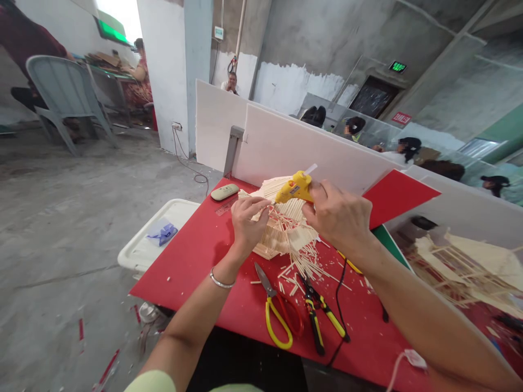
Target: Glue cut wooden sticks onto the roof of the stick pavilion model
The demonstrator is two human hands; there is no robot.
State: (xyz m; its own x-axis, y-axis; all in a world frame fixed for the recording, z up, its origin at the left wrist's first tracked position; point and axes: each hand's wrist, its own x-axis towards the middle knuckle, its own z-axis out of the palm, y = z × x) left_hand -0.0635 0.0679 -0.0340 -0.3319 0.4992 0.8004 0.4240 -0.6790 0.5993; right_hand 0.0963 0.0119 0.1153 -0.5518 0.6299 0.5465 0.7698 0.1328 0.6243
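In my right hand (341, 212) is a yellow hot glue gun (295, 188), its nozzle pointing down and left and a clear glue stick jutting from its back end. My left hand (250, 220) is pinched closed right by the nozzle; what sits between those fingertips is too small to make out. Below both hands lies a model piece made of pale wooden sticks (267, 239), partly hidden by them. Loose wooden sticks (308, 261) are heaped at its near right side.
Scissors (273, 310) and yellow-black pliers (321, 313) lie on the red table (196, 261). An oblong case (224, 191) rests at its far left corner. White boards (310, 147) stand behind. A black cord (338, 294) runs near the pliers. Another stick model (461, 267) stands at right.
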